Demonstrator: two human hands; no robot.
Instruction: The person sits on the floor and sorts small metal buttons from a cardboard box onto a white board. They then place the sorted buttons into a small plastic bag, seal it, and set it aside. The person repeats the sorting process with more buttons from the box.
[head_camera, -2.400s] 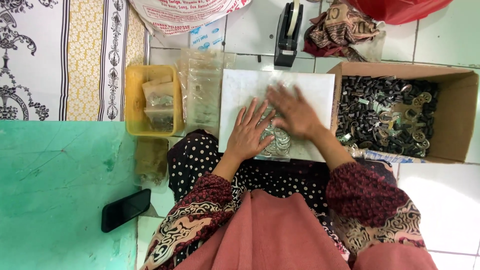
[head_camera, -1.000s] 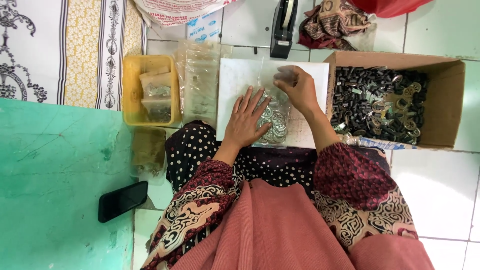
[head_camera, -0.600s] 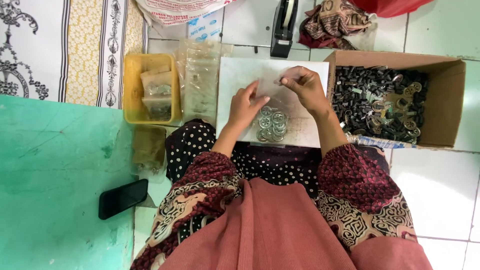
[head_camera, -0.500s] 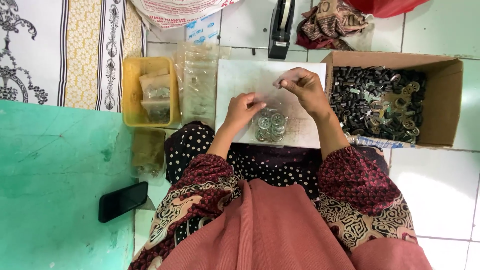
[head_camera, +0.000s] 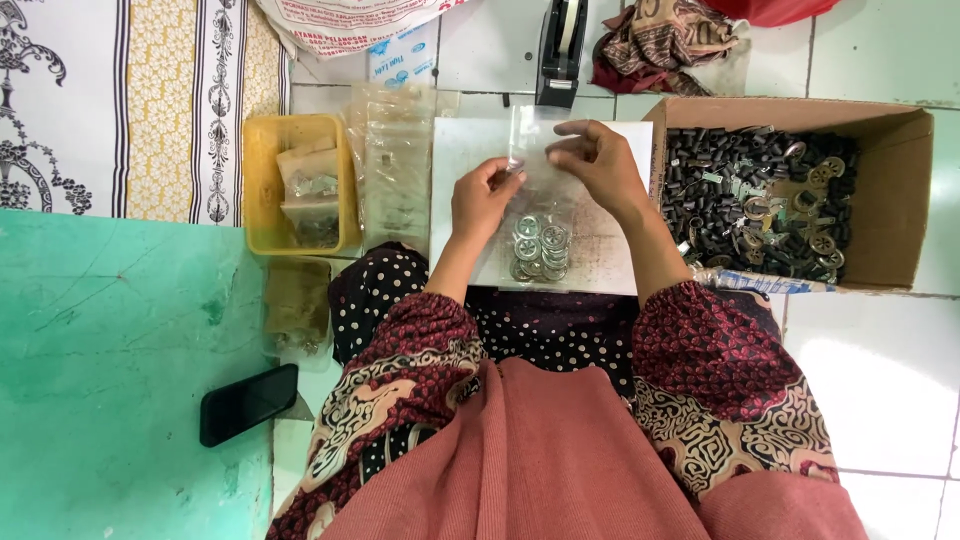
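A clear plastic bag (head_camera: 540, 215) with several round metal washers (head_camera: 540, 252) at its bottom lies on a white board (head_camera: 610, 255) over my lap. My left hand (head_camera: 485, 195) pinches the bag's upper left edge. My right hand (head_camera: 598, 160) grips its upper right edge. Both hands hold the bag's top end, which points away from me.
A cardboard box (head_camera: 900, 200) of dark metal parts stands at the right. A yellow tray (head_camera: 262, 190) with filled bags and a stack of clear bags (head_camera: 398, 170) lie at the left. A black tape dispenser (head_camera: 560, 50) stands beyond the board. A black phone (head_camera: 248, 403) rests on the green mat.
My hands lifted off the flat bag and moved to its top edge, taking hold of it. The washers have gathered into a heap at the bag's bottom.
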